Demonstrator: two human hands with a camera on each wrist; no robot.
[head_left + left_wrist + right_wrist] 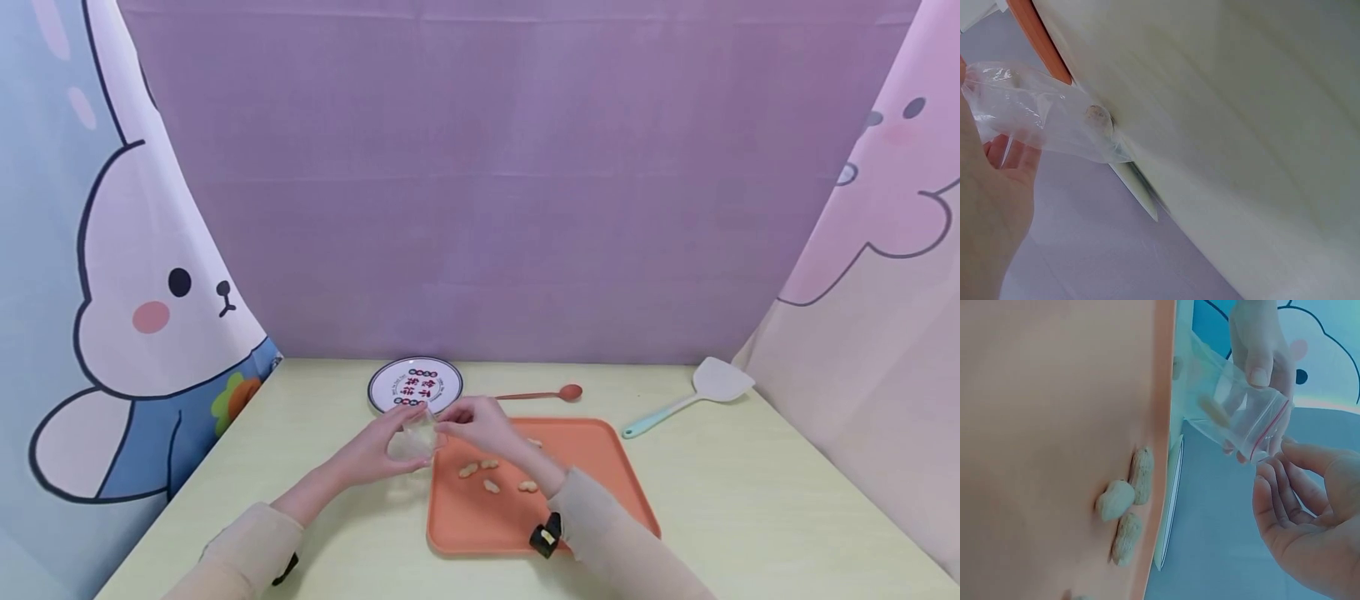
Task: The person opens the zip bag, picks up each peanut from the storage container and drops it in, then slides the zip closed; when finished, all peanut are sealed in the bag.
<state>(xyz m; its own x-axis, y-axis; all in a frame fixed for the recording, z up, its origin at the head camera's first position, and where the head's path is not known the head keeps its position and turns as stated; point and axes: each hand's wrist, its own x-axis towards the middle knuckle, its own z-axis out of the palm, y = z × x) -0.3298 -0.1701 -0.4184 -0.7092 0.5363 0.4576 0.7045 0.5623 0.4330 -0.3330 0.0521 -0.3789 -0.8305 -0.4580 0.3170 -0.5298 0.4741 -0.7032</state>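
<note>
The left hand (372,452) gripped a zip-lock bag (1244,415), a peanut (1214,411) inside, beside the orange tray (491,529); the right hand (480,427) pinched its mouth. Apparently mid-filling, the next move called for parting the lips wider.

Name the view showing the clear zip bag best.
Right wrist: the clear zip bag appears large, its red seal line distinct. The left wrist shows its body without that line; the head shows it small.
</note>
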